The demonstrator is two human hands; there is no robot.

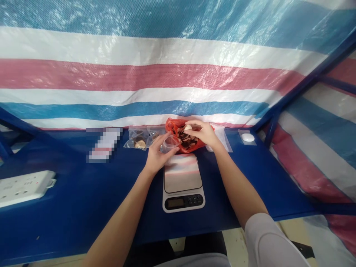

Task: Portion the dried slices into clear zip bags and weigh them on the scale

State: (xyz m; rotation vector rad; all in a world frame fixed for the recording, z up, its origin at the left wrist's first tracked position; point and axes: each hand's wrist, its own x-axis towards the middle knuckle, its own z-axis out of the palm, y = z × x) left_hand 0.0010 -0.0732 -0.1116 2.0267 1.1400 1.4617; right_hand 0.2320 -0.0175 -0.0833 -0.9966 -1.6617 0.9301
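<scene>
My left hand [159,154] is closed round a small clear plastic cup [170,142], held above the far edge of a white kitchen scale [183,174]. Over an open red plastic bag [174,125], my right hand [204,132] pinches a pale, whitish piece [188,127] between thumb and fingers. Dark brown and tan dried slices [187,142] fill the bag. The scale's steel plate carries nothing, and its small display looks dark.
Clear bags with dried slices [139,142] lie left of the red bag. A clear plastic bag [222,138] and a white oval object [247,137] are to the right. A white power strip [26,187] sits at left on the blue table [91,207]. Striped sheeting [155,78] hangs behind.
</scene>
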